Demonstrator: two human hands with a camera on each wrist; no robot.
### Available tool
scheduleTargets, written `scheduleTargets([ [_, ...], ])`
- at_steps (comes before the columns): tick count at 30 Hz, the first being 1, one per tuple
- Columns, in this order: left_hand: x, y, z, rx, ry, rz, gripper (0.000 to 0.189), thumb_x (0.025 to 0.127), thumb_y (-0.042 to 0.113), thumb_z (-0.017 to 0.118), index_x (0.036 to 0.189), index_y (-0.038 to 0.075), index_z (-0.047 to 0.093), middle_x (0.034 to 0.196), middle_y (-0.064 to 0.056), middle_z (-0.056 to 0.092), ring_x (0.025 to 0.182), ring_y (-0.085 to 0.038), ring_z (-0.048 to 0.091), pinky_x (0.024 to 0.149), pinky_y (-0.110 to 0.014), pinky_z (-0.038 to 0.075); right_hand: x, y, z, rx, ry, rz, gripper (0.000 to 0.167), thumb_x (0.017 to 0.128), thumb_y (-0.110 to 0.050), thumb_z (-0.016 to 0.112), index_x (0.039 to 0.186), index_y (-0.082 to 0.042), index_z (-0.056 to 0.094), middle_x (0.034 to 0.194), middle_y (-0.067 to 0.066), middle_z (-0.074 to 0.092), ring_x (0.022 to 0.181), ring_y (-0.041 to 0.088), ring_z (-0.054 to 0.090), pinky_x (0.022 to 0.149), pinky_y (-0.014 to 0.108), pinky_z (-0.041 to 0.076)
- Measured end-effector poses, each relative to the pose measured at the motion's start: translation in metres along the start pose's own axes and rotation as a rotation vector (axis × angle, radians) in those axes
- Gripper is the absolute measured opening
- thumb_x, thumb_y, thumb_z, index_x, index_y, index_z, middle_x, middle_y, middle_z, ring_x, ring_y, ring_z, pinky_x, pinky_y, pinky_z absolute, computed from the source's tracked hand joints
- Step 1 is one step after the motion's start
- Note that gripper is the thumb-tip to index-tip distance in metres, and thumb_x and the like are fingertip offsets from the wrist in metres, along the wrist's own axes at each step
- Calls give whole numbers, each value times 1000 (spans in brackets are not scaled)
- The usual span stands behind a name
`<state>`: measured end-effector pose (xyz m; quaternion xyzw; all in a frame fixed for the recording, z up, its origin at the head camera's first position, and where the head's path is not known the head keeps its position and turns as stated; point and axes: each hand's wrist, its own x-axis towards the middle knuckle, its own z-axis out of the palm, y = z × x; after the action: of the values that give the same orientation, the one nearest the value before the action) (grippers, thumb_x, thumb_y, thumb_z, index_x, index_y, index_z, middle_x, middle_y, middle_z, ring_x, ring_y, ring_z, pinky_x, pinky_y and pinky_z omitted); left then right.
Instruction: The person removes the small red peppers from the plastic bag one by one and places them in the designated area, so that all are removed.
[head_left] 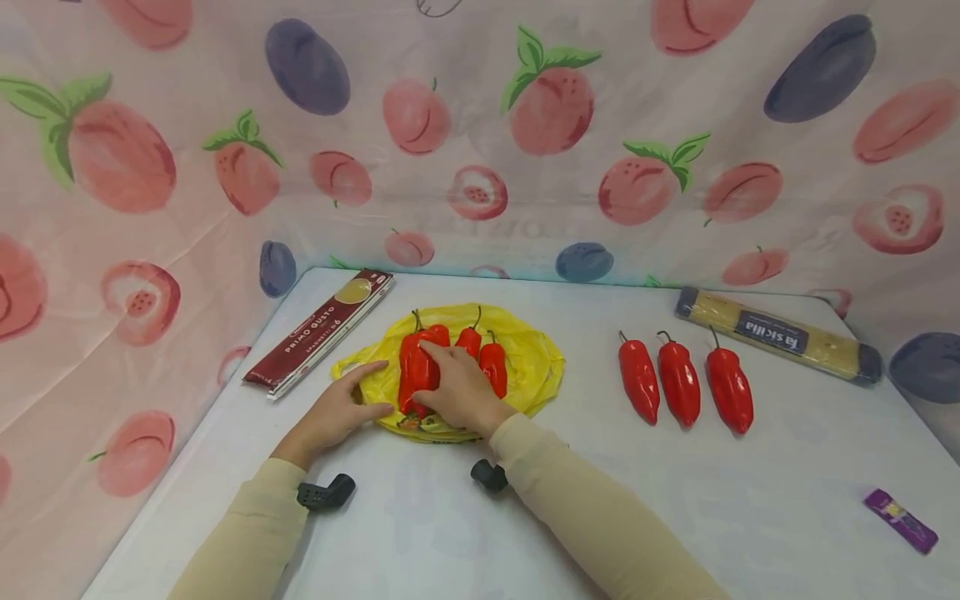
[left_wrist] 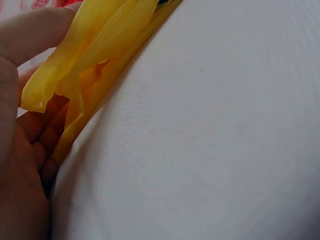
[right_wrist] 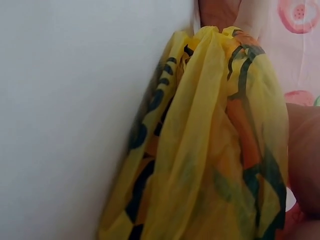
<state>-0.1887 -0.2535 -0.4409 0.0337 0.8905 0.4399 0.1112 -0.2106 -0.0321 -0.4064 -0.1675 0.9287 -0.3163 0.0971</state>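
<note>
Several red peppers (head_left: 420,367) with dark stems lie on a crumpled yellow plastic bag (head_left: 536,358), left of the table's middle in the head view. My right hand (head_left: 461,392) reaches over the bag and grips one red pepper at its left side, thumb near the lower end and fingers higher up. Beside the bag's left edge is my left hand (head_left: 337,412), thumb and fingers spread apart. In the left wrist view the yellow bag (left_wrist: 100,45) lies between that hand's thumb and its other fingers. The printed bag (right_wrist: 200,140) hides most of the right hand in the right wrist view.
Three red peppers (head_left: 678,383) lie in a row on the white table (head_left: 585,500) at right. A maroon spaghetti packet (head_left: 318,333) lies back left, a clear spaghetti packet (head_left: 780,333) back right. A small purple packet (head_left: 902,521) is near right. Fruit-print cloth (head_left: 480,125) hangs behind.
</note>
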Motion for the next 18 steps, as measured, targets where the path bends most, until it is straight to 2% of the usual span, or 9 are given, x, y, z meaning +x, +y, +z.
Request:
scheduleTargets([
  [6, 0, -1, 0, -3, -4, 3, 77, 88, 40, 75, 154, 20, 40, 158, -19, 31, 145, -43, 23, 111, -71, 17, 0, -1, 0, -11, -4, 0, 78, 88, -34, 78, 155, -28, 38, 138, 11, 49, 123, 26, 46, 91, 48, 55],
  [14, 0, -1, 0, -9, -7, 12, 77, 87, 40, 76, 153, 21, 41, 158, -18, 32, 144, -43, 24, 111, -70, 19, -2, -5, 3, -14, -14, 6, 76, 89, -33, 77, 155, -28, 39, 139, 10, 50, 126, 25, 45, 91, 45, 56],
  [18, 0, -1, -1, 1, -4, 13, 77, 87, 41, 76, 153, 20, 41, 157, -18, 33, 144, -43, 25, 111, -70, 19, -3, -6, 2, 10, -21, 9, 73, 90, -31, 76, 154, -27, 41, 143, 9, 50, 128, 26, 46, 95, 48, 53],
])
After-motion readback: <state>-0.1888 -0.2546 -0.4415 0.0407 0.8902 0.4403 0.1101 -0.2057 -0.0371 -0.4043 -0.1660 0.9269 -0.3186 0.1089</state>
